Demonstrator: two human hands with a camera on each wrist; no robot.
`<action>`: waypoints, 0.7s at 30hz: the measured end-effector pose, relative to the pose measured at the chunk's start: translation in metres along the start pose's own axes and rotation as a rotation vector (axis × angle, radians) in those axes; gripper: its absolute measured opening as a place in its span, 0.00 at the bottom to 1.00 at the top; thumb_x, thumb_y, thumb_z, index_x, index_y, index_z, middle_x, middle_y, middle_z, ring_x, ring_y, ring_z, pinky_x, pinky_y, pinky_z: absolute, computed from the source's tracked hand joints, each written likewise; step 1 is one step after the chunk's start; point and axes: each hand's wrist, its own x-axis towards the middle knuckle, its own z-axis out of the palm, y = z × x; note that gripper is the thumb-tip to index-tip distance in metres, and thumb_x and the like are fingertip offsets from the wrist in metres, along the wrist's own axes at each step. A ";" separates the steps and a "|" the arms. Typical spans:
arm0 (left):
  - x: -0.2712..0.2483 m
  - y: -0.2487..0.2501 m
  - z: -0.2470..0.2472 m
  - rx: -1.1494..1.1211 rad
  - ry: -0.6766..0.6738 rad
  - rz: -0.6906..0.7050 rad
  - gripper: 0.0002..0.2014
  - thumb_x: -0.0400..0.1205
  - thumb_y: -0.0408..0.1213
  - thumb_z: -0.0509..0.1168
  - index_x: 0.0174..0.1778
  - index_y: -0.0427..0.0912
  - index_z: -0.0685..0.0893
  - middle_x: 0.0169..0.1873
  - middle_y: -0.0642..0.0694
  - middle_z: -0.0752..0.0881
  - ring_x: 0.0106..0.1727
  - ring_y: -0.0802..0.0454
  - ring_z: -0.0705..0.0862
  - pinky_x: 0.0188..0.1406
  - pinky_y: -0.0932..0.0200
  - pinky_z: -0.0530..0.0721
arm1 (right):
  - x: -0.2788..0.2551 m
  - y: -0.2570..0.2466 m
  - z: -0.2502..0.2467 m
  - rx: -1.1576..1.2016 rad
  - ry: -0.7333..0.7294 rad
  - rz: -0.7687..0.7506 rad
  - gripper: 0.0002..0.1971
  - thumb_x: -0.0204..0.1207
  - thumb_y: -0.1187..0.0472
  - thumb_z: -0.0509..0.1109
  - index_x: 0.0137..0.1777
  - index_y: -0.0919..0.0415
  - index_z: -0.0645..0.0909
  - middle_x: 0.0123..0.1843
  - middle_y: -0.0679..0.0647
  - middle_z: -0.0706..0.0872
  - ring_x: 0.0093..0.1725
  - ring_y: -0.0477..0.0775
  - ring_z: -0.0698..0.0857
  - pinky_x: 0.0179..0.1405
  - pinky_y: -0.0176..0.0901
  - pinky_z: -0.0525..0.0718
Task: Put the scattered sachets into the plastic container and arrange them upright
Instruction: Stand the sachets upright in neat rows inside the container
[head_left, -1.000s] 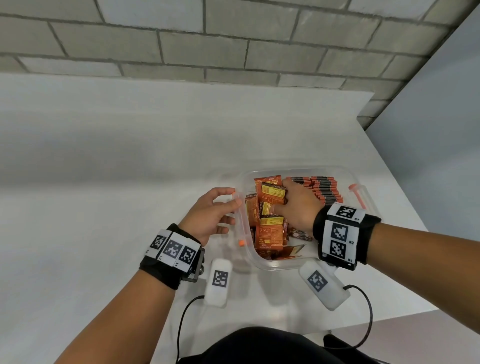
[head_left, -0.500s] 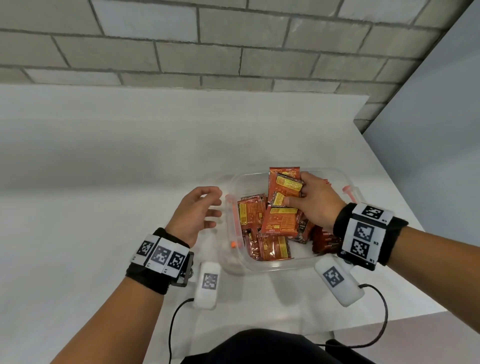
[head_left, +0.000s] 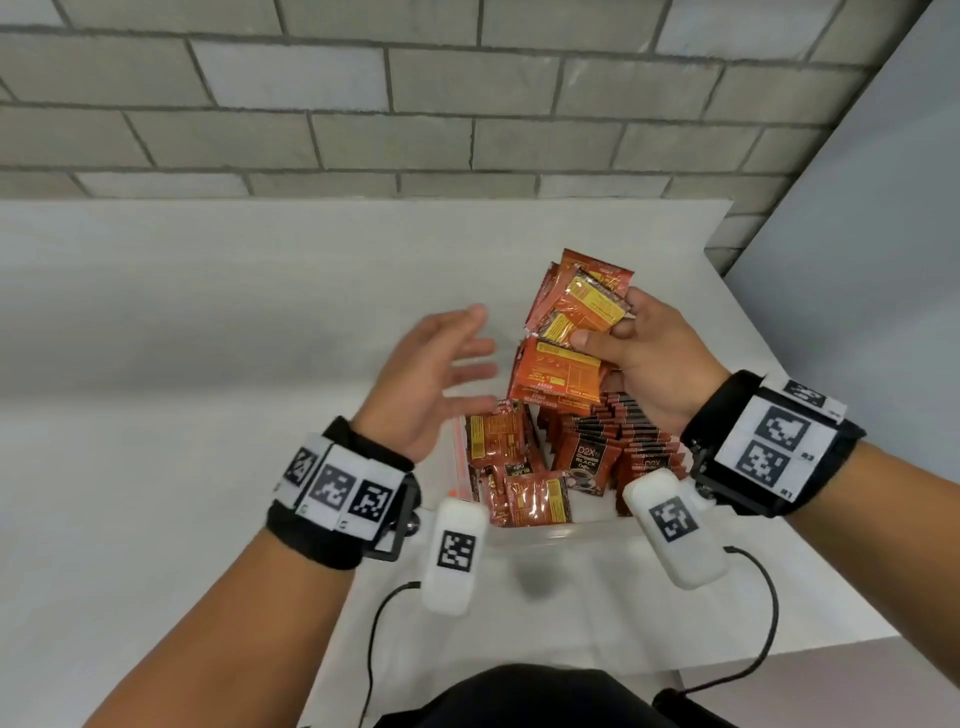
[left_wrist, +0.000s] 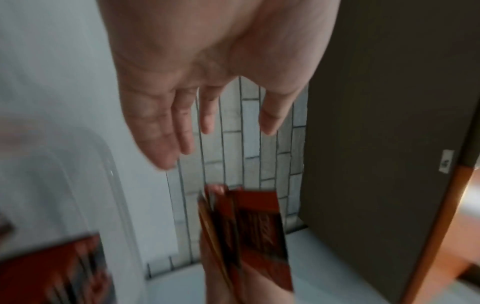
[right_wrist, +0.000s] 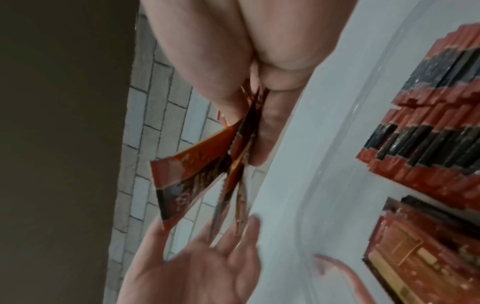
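Observation:
My right hand (head_left: 618, 338) holds a fanned bunch of red and orange sachets (head_left: 574, 322) lifted above the clear plastic container (head_left: 550, 532). In the right wrist view the bunch of sachets (right_wrist: 207, 170) is pinched between thumb and fingers. My left hand (head_left: 447, 364) hovers just left of the bunch, fingers straight and spread, holding nothing; the left wrist view shows its open palm (left_wrist: 207, 86) facing the sachets (left_wrist: 249, 232). Inside the container, a row of sachets (head_left: 634, 436) stands upright on the right, and loose sachets (head_left: 514, 467) lie jumbled on the left.
The container sits on a white table (head_left: 208, 364) near its front edge. A grey brick wall (head_left: 415, 93) runs behind the table, and the table's right edge (head_left: 810, 415) drops off close to my right wrist. Cables (head_left: 763, 613) hang from both wrist units.
My right hand has lifted the bunch of sachets up out of the container. My left hand has left the container's left rim and risen toward the bunch, opening its fingers.

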 end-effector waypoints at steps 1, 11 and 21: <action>-0.001 0.000 0.012 -0.007 -0.120 -0.082 0.22 0.74 0.55 0.67 0.61 0.49 0.79 0.59 0.41 0.85 0.60 0.41 0.85 0.52 0.42 0.87 | -0.002 0.000 0.002 0.005 -0.018 -0.005 0.19 0.75 0.73 0.69 0.65 0.60 0.75 0.49 0.59 0.90 0.47 0.57 0.91 0.40 0.52 0.90; 0.009 -0.033 0.046 -0.212 -0.414 -0.264 0.19 0.82 0.28 0.62 0.70 0.36 0.74 0.54 0.31 0.85 0.42 0.36 0.90 0.43 0.46 0.90 | -0.009 0.018 -0.009 -0.028 -0.005 0.012 0.21 0.74 0.71 0.72 0.66 0.60 0.76 0.53 0.62 0.89 0.51 0.62 0.89 0.52 0.56 0.87; 0.013 -0.035 0.030 -0.203 -0.238 -0.231 0.14 0.86 0.31 0.58 0.68 0.38 0.75 0.52 0.31 0.88 0.45 0.38 0.90 0.38 0.44 0.90 | 0.001 0.009 -0.042 0.182 0.151 0.041 0.16 0.79 0.71 0.64 0.66 0.63 0.77 0.59 0.60 0.88 0.58 0.59 0.87 0.60 0.54 0.83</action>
